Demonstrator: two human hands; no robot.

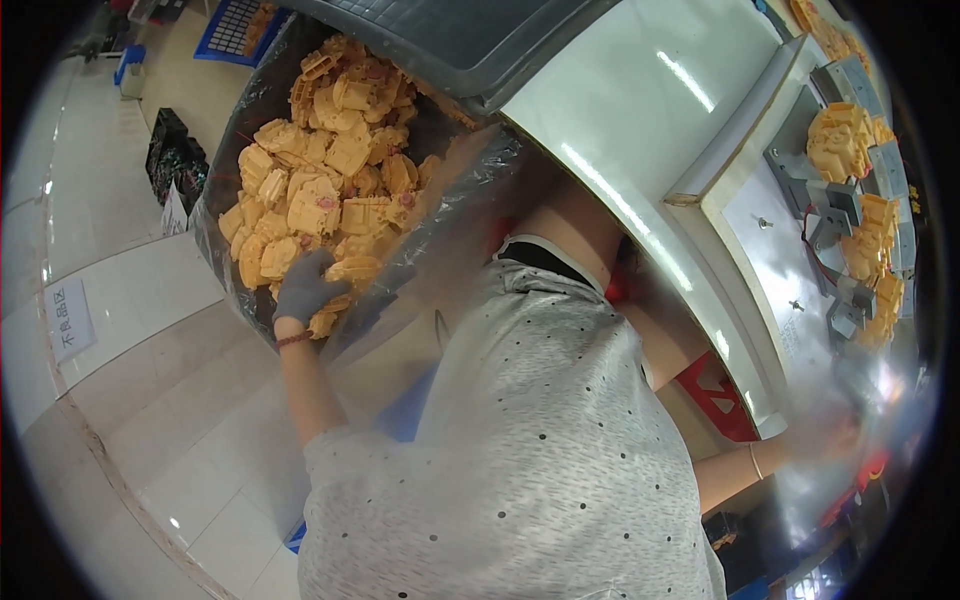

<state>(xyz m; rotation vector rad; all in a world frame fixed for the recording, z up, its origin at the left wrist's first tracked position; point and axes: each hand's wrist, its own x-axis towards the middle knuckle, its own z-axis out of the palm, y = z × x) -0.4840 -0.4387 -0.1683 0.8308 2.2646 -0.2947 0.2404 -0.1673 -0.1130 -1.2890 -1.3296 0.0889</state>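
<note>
A grey glove covers my left hand (308, 288), which is at the near edge of a heap of yellow moulded plastic parts (318, 205). Its fingers curl round a yellow plastic part (354, 269) at the edge of the heap. The heap lies in a bin lined with a clear plastic bag (425, 232). Far to the right, my right hand (842, 436) is smeared by motion and haze near the rim of the view. Its fingers cannot be made out. Something red (873, 464) shows close beside it.
A white worktable (610, 90) carries a fixture board (760, 235) with metal brackets and several mounted yellow parts (840, 140). A dark grey tray (450, 40) overhangs the bin. A blue basket (228, 32) stands far left; a red crate (722, 398) sits under the table.
</note>
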